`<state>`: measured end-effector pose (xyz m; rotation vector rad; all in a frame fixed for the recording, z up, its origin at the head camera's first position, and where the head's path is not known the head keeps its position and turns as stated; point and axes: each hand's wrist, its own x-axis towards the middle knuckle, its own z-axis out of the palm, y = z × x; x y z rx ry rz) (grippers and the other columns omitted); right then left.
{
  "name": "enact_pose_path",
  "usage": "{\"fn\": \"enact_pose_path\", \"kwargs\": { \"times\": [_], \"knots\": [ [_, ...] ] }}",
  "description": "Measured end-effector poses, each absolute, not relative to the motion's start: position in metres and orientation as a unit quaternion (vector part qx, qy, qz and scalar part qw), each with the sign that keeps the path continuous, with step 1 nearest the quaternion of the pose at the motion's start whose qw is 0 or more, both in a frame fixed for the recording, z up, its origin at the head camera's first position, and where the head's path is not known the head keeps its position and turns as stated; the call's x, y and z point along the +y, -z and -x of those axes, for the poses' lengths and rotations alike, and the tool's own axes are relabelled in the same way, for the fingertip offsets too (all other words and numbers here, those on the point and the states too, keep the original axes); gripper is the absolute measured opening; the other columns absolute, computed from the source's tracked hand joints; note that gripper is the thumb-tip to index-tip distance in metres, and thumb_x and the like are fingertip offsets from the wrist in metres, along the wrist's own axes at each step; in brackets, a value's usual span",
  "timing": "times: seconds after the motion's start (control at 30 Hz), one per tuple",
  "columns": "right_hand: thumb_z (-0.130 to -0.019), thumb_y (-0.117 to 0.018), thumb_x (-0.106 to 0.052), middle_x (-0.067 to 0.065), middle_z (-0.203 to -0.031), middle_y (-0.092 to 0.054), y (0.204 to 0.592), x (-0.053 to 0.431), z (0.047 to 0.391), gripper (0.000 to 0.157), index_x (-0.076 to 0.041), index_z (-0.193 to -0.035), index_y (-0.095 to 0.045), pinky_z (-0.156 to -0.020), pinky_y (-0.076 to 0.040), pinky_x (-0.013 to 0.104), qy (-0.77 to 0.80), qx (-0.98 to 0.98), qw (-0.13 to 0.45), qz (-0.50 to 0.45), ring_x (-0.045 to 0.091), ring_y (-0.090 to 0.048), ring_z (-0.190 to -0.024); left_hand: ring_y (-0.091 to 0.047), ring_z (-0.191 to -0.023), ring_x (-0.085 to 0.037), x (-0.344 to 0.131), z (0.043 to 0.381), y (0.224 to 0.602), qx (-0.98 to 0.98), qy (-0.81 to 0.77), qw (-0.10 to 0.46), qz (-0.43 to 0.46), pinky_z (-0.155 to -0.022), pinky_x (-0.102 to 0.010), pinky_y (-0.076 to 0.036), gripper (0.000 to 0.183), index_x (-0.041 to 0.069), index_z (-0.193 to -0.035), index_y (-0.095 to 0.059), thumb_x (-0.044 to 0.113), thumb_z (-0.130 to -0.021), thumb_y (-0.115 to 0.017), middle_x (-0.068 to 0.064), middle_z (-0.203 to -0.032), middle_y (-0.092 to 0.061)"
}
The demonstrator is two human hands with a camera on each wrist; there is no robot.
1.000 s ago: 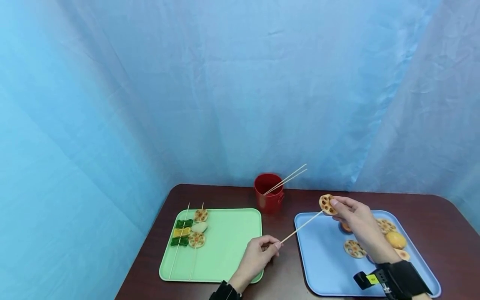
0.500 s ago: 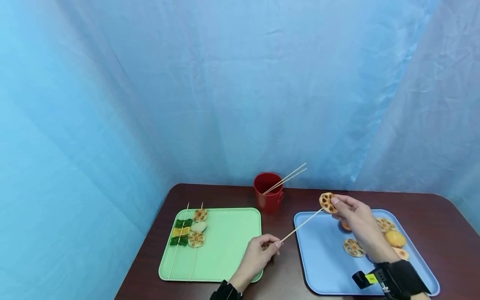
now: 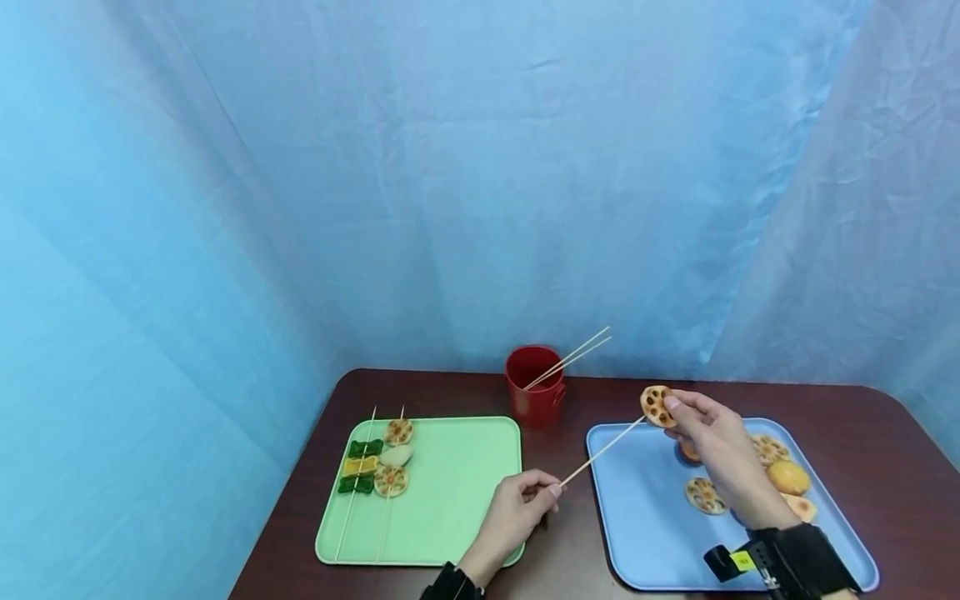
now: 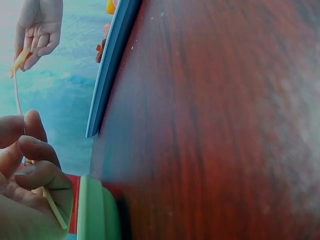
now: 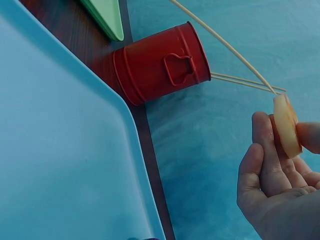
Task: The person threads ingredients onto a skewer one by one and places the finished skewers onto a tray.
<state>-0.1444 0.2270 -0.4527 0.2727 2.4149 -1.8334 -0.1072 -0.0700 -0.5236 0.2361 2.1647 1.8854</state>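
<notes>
My left hand [image 3: 517, 517] pinches a thin wooden skewer [image 3: 603, 451] between thumb and fingers, between the two trays. The skewer slants up to the right, and its tip meets the edge of a lotus root slice [image 3: 655, 406]. My right hand [image 3: 712, 446] holds that slice by its right side, above the blue tray [image 3: 637, 533]. In the right wrist view the slice [image 5: 286, 127] stands on edge between thumb and fingers, with the skewer point touching its rim. How deep the point sits cannot be told. The left wrist view shows the skewer's lower end [image 4: 55, 209] passing through my curled fingers.
A green tray [image 3: 450, 500] on the left bears two loaded skewers, with green and yellow pieces [image 3: 362, 467] and lotus slices [image 3: 391, 481]. Behind stands a red bucket [image 3: 535, 408] with skewers. Another lotus slice [image 3: 706, 496] and a yellow piece [image 3: 788, 477] lie on the blue tray.
Both hands keep their hold on the skewer and the lotus root slice, almost still. The head view has shifted very slightly.
</notes>
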Motion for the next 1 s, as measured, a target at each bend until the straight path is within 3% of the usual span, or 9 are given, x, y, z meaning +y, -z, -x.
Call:
{"fn": "enact_pose_path", "kwargs": {
  "times": [0.43, 0.73, 1.0],
  "knots": [
    [-0.1, -0.057, -0.06, 0.008, -0.131, -0.064, 0.451, 0.225, 0.145, 0.075, -0.003, -0.148, -0.048, -0.084, -0.056, 0.027, 0.601, 0.794, 0.04, -0.084, 0.007, -0.068, -0.098, -0.055, -0.059, -0.016, -0.068, 0.108, 0.519, 0.75, -0.645, 0.124, -0.08, -0.053, -0.024, -0.047, 0.018, 0.002, -0.102, -0.076, 0.017, -0.1, -0.068, 0.004, -0.071, -0.066],
    [-0.1, -0.061, -0.054, -0.004, -0.111, -0.074, 0.451, 0.22, 0.143, 0.068, 0.001, -0.141, -0.054, -0.081, -0.057, 0.023, 0.608, 0.791, 0.026, -0.06, 0.005, -0.069, -0.094, -0.055, -0.057, -0.017, -0.067, 0.106, 0.516, 0.75, -0.646, 0.117, -0.08, -0.052, -0.021, -0.044, 0.018, 0.001, -0.102, -0.076, 0.017, -0.099, -0.068, 0.003, -0.072, -0.066],
    [-0.1, -0.063, -0.053, 0.007, -0.119, -0.073, 0.456, 0.211, 0.142, 0.066, 0.002, -0.136, -0.06, -0.081, -0.057, 0.024, 0.588, 0.805, 0.035, -0.071, 0.006, -0.068, -0.095, -0.054, -0.054, -0.015, -0.064, 0.104, 0.516, 0.757, -0.64, 0.098, -0.085, -0.05, -0.019, -0.04, 0.019, -0.002, -0.099, -0.075, 0.016, -0.098, -0.07, 0.003, -0.07, -0.066]
  ]
}}
